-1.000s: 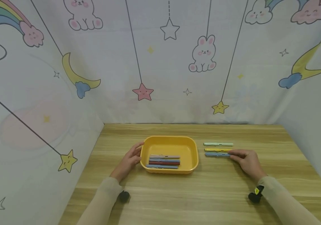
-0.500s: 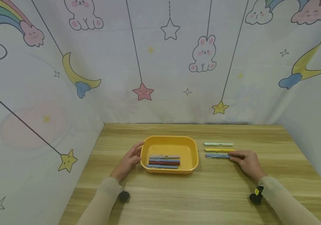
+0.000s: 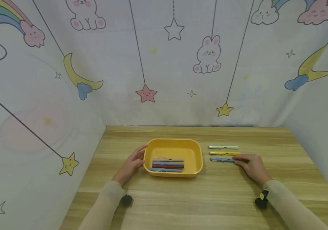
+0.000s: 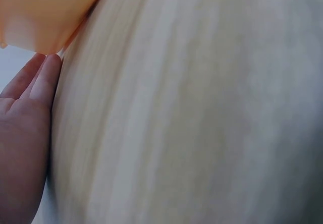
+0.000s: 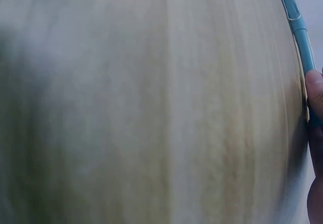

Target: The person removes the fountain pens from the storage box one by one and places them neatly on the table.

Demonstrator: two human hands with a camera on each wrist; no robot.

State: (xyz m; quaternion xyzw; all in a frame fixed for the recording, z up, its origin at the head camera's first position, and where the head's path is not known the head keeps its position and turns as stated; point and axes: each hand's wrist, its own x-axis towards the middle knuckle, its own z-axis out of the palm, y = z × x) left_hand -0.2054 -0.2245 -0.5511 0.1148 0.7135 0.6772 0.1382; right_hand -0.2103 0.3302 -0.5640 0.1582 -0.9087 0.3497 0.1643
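Note:
My right hand (image 3: pixel 253 164) pinches the right end of a blue capped pen (image 3: pixel 221 159), which lies level on the table, its wire clip facing left. Behind it and parallel are a yellow pen (image 3: pixel 221 153) and a pale green pen (image 3: pixel 222 147). In the right wrist view, the thumb (image 5: pixel 315 85) presses along the blue pen (image 5: pixel 298 24). My left hand (image 3: pixel 129 166) rests with relaxed fingers against the left side of a yellow plastic tray (image 3: pixel 199 153). Inside the tray, along its near side, several pens lie side by side, among them a dark red pen (image 3: pixel 169 166).
The wood-grain table (image 3: pixel 181 204) ends at a white cloth backdrop (image 3: pixel 175 108) printed with stars, moons and rabbits. More cloth rises at the left and right. A black wrist camera (image 3: pixel 261 201) hangs below the right cuff, another (image 3: pixel 127 200) by the left.
The blue pen has shifted slightly toward me, widening the gap to the yellow pen, with my right hand on it. My left hand and the tray stay in place.

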